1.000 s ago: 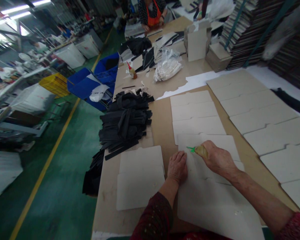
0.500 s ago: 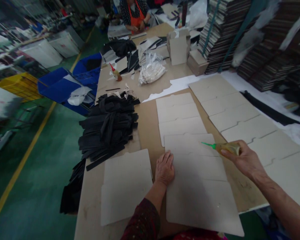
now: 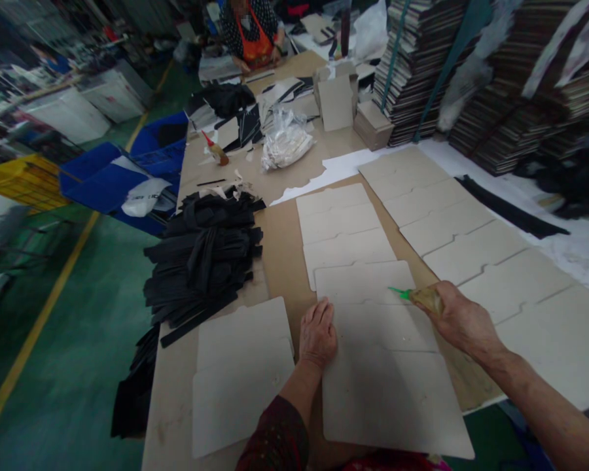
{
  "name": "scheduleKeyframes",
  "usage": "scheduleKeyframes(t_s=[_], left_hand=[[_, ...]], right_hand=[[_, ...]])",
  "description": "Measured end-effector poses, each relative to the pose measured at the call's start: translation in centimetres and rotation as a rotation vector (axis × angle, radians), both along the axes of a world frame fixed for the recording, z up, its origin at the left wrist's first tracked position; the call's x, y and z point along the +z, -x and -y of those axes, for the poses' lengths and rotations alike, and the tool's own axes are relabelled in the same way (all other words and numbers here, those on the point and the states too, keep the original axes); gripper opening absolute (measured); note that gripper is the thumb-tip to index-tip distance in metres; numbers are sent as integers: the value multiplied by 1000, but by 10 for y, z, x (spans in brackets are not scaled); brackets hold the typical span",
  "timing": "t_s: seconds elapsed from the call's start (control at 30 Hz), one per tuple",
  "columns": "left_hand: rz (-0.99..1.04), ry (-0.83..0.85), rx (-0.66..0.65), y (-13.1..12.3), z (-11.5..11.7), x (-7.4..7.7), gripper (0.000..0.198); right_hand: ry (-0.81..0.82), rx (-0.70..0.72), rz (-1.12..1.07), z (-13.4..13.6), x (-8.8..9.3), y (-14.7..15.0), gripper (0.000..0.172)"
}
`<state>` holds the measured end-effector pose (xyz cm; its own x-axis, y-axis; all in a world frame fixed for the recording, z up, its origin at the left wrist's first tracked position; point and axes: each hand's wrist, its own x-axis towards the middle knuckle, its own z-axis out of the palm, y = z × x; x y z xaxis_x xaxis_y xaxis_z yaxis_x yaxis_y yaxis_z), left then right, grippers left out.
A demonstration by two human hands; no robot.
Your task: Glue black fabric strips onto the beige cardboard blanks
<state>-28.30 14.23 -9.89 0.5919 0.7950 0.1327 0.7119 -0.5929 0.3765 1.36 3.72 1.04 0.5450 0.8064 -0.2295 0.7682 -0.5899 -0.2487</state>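
My right hand [image 3: 459, 317] is wrapped round a squeeze bottle [image 3: 428, 299] of amber-brown liquid, probably glue. Its green nozzle [image 3: 398, 292] points left, over the upper part of a column of overlapping grey-beige cardboard panels [image 3: 373, 327]. Whether the tip touches the board I cannot tell. My left hand [image 3: 319, 332] lies flat with fingers stretched out along the left edge of that column, holding nothing. Left of it, more overlapping panels [image 3: 240, 379] lie on the table.
A heap of black strips [image 3: 203, 261] lies at the table's left. More panels [image 3: 491, 242] run along the right. Farther off are a red-tipped bottle [image 3: 216, 150], a clear plastic bag [image 3: 285, 140], tall strapped board stacks [image 3: 417, 65], blue bins [image 3: 95, 173] and a person in an orange apron [image 3: 256, 42].
The bottle in my right hand has tilted and dipped slightly, its nozzle a little lower on the panel. My left hand stays at the panels' edge. The whole view has shifted slightly.
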Motion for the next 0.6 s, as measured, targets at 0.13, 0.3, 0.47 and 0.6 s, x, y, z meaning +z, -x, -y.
scheduleKeyframes(t_s=[0.13, 0.3, 0.47, 0.6], left_hand=[[0, -2, 4, 1, 0, 0, 56], [11, 17, 4, 1, 0, 0, 57], [4, 37, 8, 0, 0, 3, 58], [-6, 37, 8, -1, 0, 4, 58]], right_hand=[[7, 98, 91, -1, -1, -2, 23], [-6, 116, 138, 1, 2, -6, 22], [15, 55, 71, 5, 8, -9, 27], [29, 36, 8, 6, 6, -7, 25]])
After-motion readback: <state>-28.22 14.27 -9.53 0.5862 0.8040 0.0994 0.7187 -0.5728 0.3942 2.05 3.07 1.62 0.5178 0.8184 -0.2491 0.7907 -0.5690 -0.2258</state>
